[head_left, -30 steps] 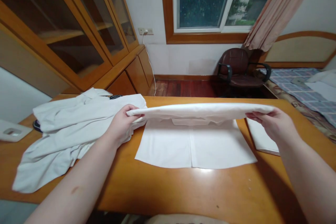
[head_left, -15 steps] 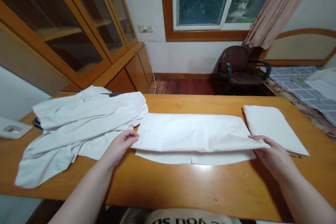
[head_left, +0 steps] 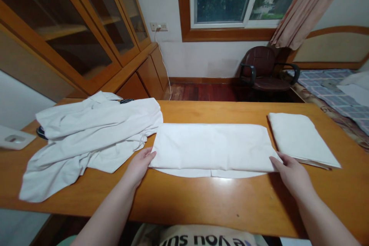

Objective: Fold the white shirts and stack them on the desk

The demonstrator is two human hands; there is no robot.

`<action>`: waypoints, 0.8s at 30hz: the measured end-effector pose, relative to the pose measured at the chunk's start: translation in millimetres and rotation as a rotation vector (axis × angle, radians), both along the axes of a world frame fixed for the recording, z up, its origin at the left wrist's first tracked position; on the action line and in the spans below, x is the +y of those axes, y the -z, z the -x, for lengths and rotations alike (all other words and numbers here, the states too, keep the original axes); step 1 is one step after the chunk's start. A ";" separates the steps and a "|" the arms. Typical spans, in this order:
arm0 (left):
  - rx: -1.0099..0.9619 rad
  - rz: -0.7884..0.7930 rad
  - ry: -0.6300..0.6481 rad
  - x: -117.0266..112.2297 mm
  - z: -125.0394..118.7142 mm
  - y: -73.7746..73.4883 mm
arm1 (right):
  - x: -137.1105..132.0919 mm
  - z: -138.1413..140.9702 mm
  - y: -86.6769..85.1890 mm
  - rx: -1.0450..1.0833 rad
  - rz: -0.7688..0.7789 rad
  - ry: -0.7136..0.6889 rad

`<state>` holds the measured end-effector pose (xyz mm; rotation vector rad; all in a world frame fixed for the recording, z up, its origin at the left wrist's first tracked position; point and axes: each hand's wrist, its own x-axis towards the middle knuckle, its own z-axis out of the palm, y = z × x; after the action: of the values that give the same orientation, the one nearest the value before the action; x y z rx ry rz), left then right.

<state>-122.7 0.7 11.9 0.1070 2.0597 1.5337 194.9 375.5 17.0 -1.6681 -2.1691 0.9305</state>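
Note:
In front of me a white garment (head_left: 210, 146) lies folded into a wide rectangle on the wooden table (head_left: 201, 203). A curved hem with a slit shows beneath its near edge. My left hand (head_left: 142, 163) pinches the near left corner between thumb and fingers. At the near right corner, my right hand (head_left: 288, 167) grips the cloth the same way. Left of the folded piece lies a loose, rumpled white garment (head_left: 95, 134). On the right rests a neatly folded white cloth stack (head_left: 302, 136), just beyond my right hand.
A white plastic object (head_left: 14, 138) sits at the table's left edge. Behind the table stand a glass-door cabinet (head_left: 86, 27) on the left and a brown armchair (head_left: 261, 67) on the right. A bed (head_left: 340, 88) is at the far right.
Both hands have lowered the near edge of the folded garment, which now lies flatter and smoother. My right hand has moved slightly left, and less of the hem shows.

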 end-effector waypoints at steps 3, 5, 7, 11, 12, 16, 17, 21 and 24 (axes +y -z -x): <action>0.023 -0.003 0.000 -2.0 3.1 3.7 | 1.6 2.3 -0.6 -0.019 -0.043 -0.001; 0.037 0.009 -0.023 -3.2 3.7 6.6 | 1.4 1.9 -0.4 -0.014 -0.017 0.013; 0.106 0.081 -0.026 -4.0 3.1 7.7 | 1.5 -0.2 1.0 -0.022 0.019 0.020; 0.338 0.349 0.031 -4.8 0.2 3.2 | 4.8 -7.7 9.5 -0.068 0.008 -0.016; 0.370 0.402 0.052 -5.1 -0.6 1.6 | 5.7 -9.4 12.0 -0.072 -0.013 -0.030; 0.455 0.545 0.107 -5.8 -3.8 -3.4 | 4.5 -12.8 16.0 -0.046 0.002 -0.052; 0.484 0.578 0.117 -5.5 -4.7 -4.2 | 3.1 -12.6 15.2 -0.038 0.034 -0.050; 0.620 0.703 0.211 -2.8 -9.0 -6.4 | -2.8 -11.0 10.5 -0.116 -0.009 -0.092; 0.683 0.788 0.310 -1.3 -14.0 -5.6 | -6.3 -10.9 11.0 -0.221 -0.151 -0.173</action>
<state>-108.6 -0.6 17.6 0.6774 2.8482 0.4379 205.8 369.2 5.9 -1.5975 -2.4933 0.6286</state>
